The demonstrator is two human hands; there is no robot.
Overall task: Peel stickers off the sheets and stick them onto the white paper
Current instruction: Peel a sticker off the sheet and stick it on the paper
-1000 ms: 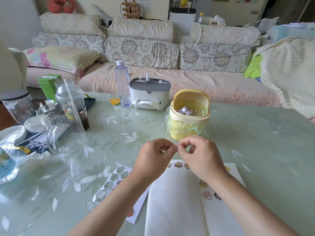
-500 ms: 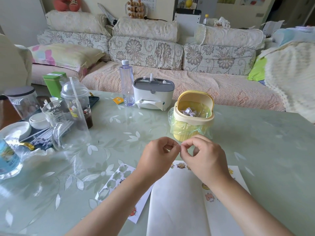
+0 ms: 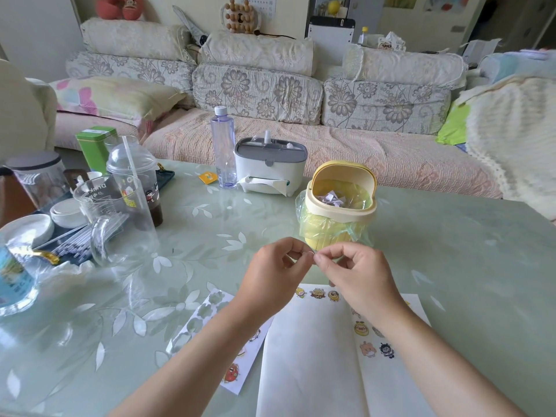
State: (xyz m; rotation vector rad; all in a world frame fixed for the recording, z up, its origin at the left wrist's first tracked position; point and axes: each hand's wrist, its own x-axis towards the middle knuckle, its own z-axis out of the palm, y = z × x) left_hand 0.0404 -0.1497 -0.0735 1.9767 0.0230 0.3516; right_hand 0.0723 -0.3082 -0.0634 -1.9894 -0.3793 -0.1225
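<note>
Little has moved: both hands hang at the same height as half a second ago, fingertips meeting as before, though the right index finger now arches a bit higher.

Nearest, beneath the forearms, lies the paper (image 3: 310, 356), flat on the table (image 3: 451, 251). It already carries stickers. A row of three (image 3: 317, 294) runs along its far edge just below the hands, and at least three more (image 3: 368, 349) sit under the right wrist, with others partly hidden by that arm. Most of the paper is bare.

Under the left forearm is the sheet (image 3: 204, 314). Its far end shows mostly empty outlines, and a red sticker (image 3: 231, 373) and one or two others remain near the wrist.

Above these, the left hand (image 3: 270, 275) and right hand (image 3: 358, 275) are lifted off the table. Each has its thumb and forefinger pinched on one tiny pale scrap (image 3: 312, 253) between them, with the other fingers loosely curled. The scrap is too small to tell whether it is a sticker or backing.

Just beyond the hands stands a yellow bin (image 3: 340, 218), its lid up and white scraps inside.

By my reading, the task is under way but far from finished. Several stickers are placed, a few are left on the sheet, and the held piece has yet to go down on the paper below.
</note>
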